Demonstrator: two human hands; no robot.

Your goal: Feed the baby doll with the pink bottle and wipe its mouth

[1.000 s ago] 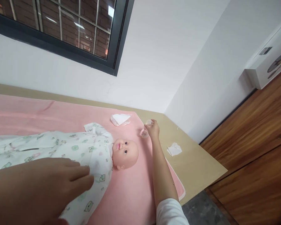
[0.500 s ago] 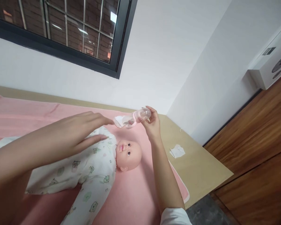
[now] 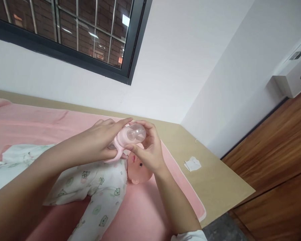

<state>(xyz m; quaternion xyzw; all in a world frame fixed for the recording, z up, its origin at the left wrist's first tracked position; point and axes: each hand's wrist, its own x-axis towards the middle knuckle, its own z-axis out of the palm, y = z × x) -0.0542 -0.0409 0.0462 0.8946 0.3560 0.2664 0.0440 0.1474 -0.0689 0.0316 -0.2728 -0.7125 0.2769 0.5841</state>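
Observation:
A clear baby bottle (image 3: 125,136) with a pink collar and pink handles is tilted in the air above the baby doll (image 3: 137,170). My left hand (image 3: 106,137) wraps round its body and handle end. My right hand (image 3: 149,142) has its fingers and thumb round the clear domed cap. Both hands hide parts of the bottle. The doll lies on its back in a white printed outfit (image 3: 102,194), its head toward the right. Part of its face is covered by my right hand and the bottle.
Under the doll a pink mat (image 3: 140,214) covers much of the tan table (image 3: 215,187). A crumpled white tissue (image 3: 192,164) lies on the bare right part. Behind is a white wall with a dark-framed window (image 3: 130,50); wooden panels (image 3: 271,150) stand at right.
My left hand has come rightward and closed on the bottle. The bottle has moved left and nearer, and its domed end is now between my right fingers. The view has shifted slightly.

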